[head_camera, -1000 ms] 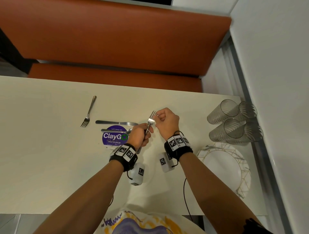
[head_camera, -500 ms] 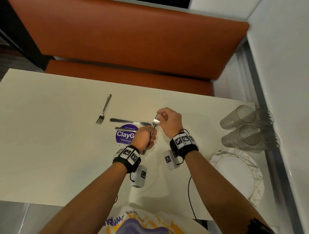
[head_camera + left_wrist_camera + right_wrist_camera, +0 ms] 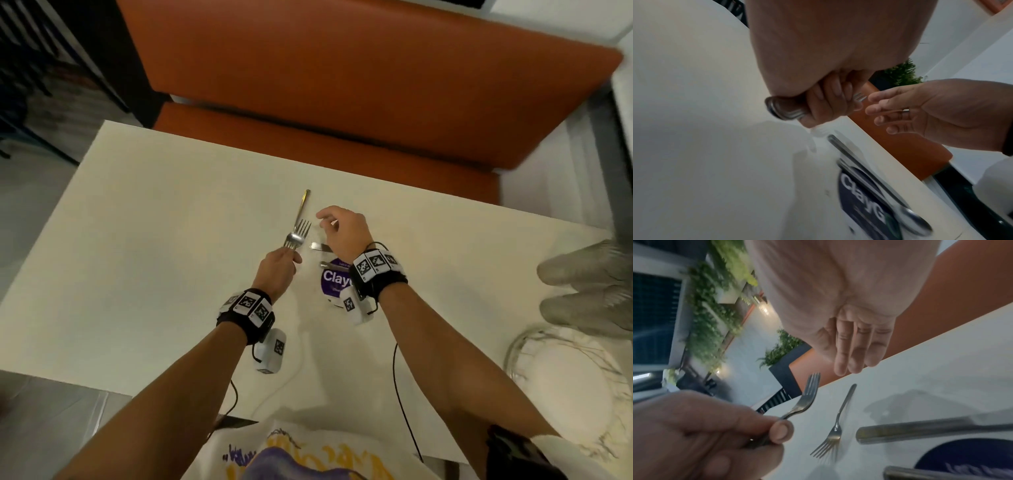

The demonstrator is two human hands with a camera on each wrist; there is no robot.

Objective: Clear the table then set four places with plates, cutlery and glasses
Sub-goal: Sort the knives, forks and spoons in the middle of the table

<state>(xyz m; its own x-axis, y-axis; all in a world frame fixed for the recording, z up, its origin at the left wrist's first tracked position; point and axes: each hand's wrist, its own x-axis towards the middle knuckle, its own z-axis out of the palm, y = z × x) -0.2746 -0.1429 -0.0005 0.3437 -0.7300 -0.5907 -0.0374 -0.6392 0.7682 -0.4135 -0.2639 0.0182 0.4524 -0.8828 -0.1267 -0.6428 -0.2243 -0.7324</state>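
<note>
My left hand (image 3: pixel 279 265) grips a steel fork (image 3: pixel 303 226) by the handle, tines up, just above the cream table (image 3: pixel 137 274). The right wrist view shows the held fork (image 3: pixel 807 395) and the thumb pressing on its handle. A second fork (image 3: pixel 305 201) lies on the table right behind it, also seen as the lying fork (image 3: pixel 835 431). My right hand (image 3: pixel 342 228) hovers beside the tines with relaxed fingers (image 3: pixel 885 110), holding nothing. Two knives (image 3: pixel 318 246) lie under it, by a purple sticker (image 3: pixel 334 279).
Several clear glasses (image 3: pixel 582 270) lie on their sides at the right edge, blurred. White gold-lined plates (image 3: pixel 565 380) sit in front of them. An orange bench (image 3: pixel 342 85) runs along the far side. A spoon (image 3: pixel 914 220) lies beside the knives.
My right hand has let go of the fork's tines and opened. The left hand has carried the fork left, over to the fork on the table.
</note>
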